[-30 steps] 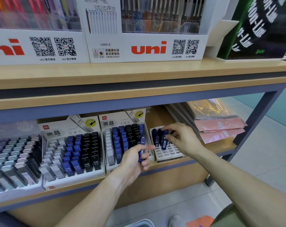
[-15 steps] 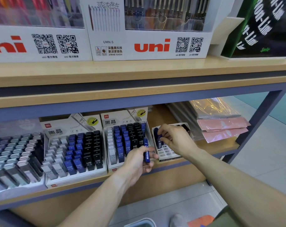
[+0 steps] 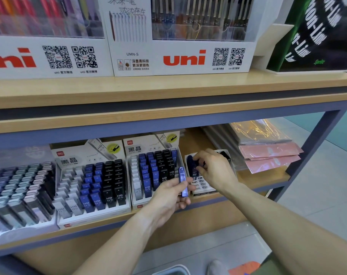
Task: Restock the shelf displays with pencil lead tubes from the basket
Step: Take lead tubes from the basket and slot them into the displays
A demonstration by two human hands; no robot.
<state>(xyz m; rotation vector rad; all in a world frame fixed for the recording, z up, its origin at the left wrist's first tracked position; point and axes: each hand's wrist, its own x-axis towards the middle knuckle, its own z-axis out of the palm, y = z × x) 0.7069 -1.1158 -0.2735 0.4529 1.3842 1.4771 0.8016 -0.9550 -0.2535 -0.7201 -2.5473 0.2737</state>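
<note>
My left hand [image 3: 170,197] grips a blue pencil lead tube [image 3: 183,182] marked 0.3, held upright in front of the lower shelf. My right hand [image 3: 214,169] reaches into a small white slotted display tray [image 3: 203,186] and pinches a dark blue tube [image 3: 192,162] at the tray's back left. Several front slots of that tray show bare white. Left of it stand two white display boxes [image 3: 152,175] [image 3: 91,185] filled with grey, blue and black HB 0.5 tubes.
A tray of pastel tubes [image 3: 15,189] sits at the far left. Pink and clear plastic packets [image 3: 267,153] lie on the shelf's right end. Uni pen display boxes [image 3: 184,58] stand on the upper shelf. A basket rim [image 3: 172,269] shows at the bottom edge.
My right hand has moved from the tray's middle to its back left corner with a dark tube. My left hand keeps holding its blue tube and has shifted slightly right.
</note>
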